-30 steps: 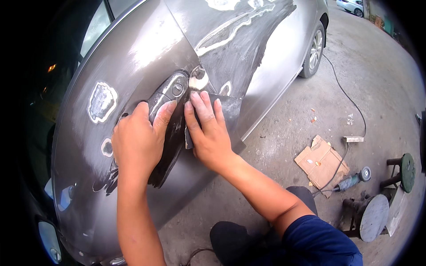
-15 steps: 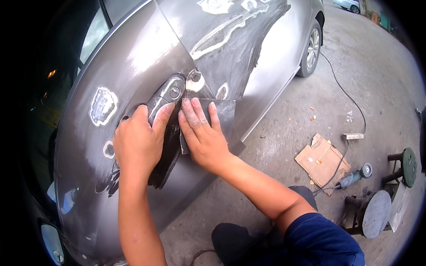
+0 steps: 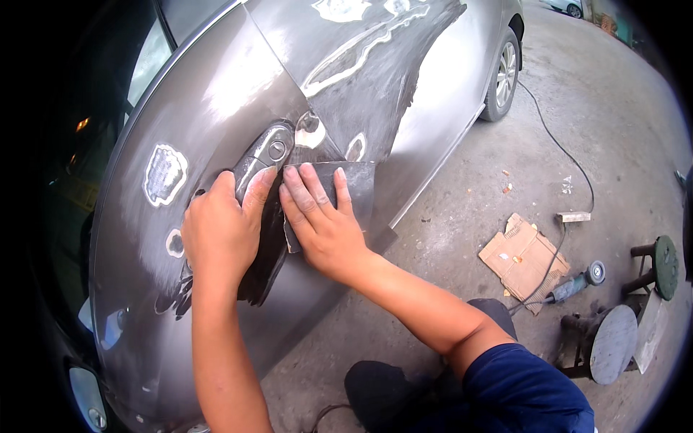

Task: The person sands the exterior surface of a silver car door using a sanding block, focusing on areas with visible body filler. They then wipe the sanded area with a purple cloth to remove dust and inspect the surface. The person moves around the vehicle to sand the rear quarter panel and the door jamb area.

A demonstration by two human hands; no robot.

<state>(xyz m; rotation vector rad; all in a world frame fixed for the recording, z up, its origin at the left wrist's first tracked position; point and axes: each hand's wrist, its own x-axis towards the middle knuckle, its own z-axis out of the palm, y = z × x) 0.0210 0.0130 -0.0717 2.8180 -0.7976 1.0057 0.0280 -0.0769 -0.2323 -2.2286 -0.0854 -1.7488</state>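
Observation:
My left hand [image 3: 221, 231] is wrapped round the dark door handle [image 3: 254, 160] of a grey car, its thumb on the handle's near side. Just right of it, my right hand [image 3: 325, 227] lies with outstretched fingers on a dark sheet of sandpaper [image 3: 359, 189]. The flat fingers press the sheet against the door panel [image 3: 317, 292], below the handle. Its left edge curls a little away from the surface. Around the handle the paint is scuffed, with pale bare patches, one of them a sanded spot [image 3: 165, 175] to the left.
On the concrete floor to the right lie a flattened piece of cardboard [image 3: 516, 252] and an angle grinder [image 3: 574, 283] with its cable. Two small round stools [image 3: 613, 346] stand at the lower right. A rear wheel [image 3: 503, 78] shows at the far end of the car.
The whole view has shifted slightly. My left hand keeps its grip on the handle, and my right hand stays flat on the sandpaper in nearly the same place.

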